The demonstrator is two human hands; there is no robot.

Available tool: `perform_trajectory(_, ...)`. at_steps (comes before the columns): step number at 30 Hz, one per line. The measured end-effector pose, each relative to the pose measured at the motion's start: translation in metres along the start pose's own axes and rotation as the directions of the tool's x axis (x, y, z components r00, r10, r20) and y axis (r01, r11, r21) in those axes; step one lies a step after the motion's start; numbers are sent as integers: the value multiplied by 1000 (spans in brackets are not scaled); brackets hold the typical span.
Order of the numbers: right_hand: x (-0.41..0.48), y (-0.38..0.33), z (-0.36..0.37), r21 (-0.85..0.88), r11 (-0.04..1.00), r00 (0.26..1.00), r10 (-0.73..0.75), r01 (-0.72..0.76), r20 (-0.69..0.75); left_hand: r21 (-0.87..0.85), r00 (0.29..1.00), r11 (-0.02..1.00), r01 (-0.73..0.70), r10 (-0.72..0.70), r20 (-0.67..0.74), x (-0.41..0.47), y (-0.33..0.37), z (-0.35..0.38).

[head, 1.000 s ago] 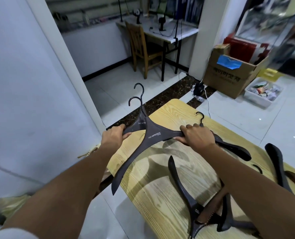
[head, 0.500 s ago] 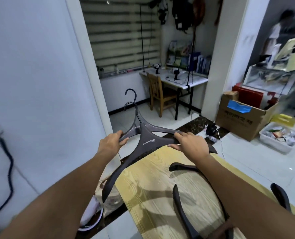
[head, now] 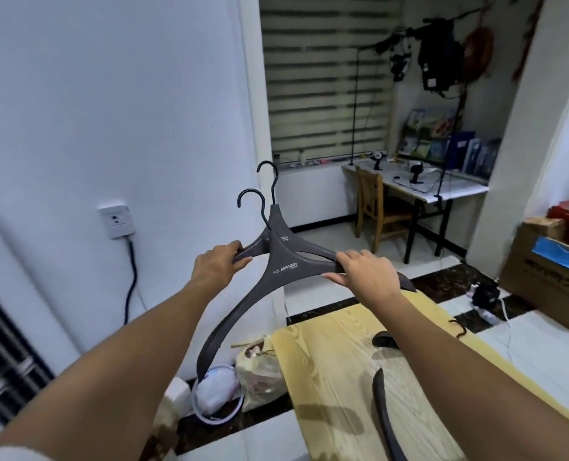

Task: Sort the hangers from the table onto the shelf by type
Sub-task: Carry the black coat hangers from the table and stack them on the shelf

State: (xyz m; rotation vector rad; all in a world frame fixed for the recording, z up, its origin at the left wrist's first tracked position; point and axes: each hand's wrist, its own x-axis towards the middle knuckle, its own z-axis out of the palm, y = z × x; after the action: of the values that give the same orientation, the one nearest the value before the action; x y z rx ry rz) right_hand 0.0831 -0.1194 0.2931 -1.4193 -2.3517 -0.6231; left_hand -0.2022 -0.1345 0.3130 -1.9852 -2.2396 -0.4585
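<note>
Two dark grey wide-shouldered hangers (head: 284, 261) with black hooks are stacked together and held up in the air, left of and above the wooden table (head: 329, 367). My left hand (head: 218, 266) grips their left shoulders. My right hand (head: 364, 272) grips their right shoulders. On the table lie more dark hangers: one long arm (head: 384, 417) near the front and one end (head: 384, 339) partly hidden behind my right forearm. A dark metal rack (head: 0, 371) shows at the far left edge.
A white wall with a socket (head: 116, 221) and cable stands on the left. Bags and a round basin (head: 216, 400) sit on the floor beside the table. Behind are a desk (head: 423, 191), a wooden chair (head: 376, 211) and a cardboard box (head: 549, 277).
Both hands have lifted the two hangers off the table and carried them up and to the left. The view has turned left, away from the table.
</note>
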Motion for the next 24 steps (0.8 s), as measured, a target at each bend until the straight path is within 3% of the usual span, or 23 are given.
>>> perform_trajectory(12, 63, -134, -25, 142, 967, 968, -185, 210, -172, 86, 969, 968, 236, -227, -101, -75, -127, -73)
perform_trajectory(24, 58, -291, -69, 152, 880, 864, -386, 450, -323, 101, 864, 862, 497, -481, -150, -230, -258, -136)
